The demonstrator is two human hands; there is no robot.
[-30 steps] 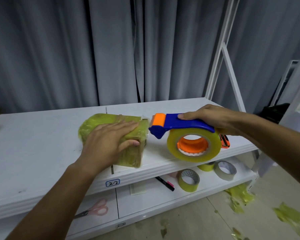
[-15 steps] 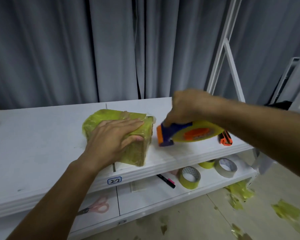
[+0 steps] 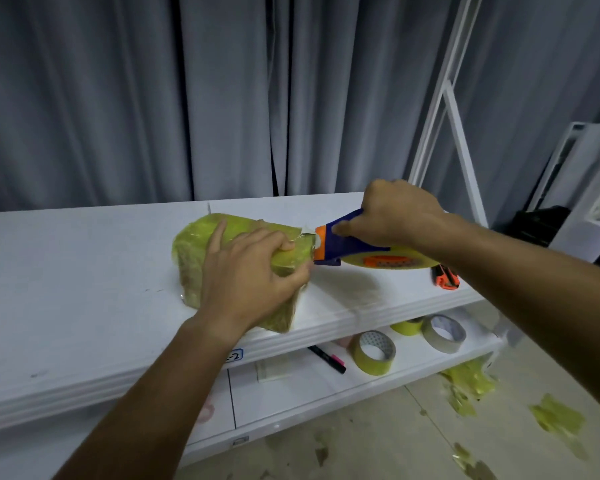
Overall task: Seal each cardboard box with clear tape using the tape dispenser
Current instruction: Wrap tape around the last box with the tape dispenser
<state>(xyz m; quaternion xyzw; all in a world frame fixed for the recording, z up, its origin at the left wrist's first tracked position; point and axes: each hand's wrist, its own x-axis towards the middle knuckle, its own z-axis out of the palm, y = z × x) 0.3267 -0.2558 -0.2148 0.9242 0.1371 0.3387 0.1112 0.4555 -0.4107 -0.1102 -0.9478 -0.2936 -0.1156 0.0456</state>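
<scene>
A makeshift packing station: I work at a white worktop point(image 3: 84, 271) set against floor-length grey curtains point(image 3: 153, 98). On the shelf point(image 3: 413, 367) beneath it lie spare tape rolls point(image 3: 373, 351), a black marker point(image 3: 326, 358) and a small printed label point(image 3: 235, 355) on the worktop's edge. Torn scraps of yellowish tape point(image 3: 558, 415) litter the bare floor point(image 3: 378, 445), and white metal frames point(image 3: 444, 98) stand at the right.

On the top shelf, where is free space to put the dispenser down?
Free: the top shelf left of the taped box. Crowded: the right end, with the tape dispenser, right hand and an orange cutter.
</scene>
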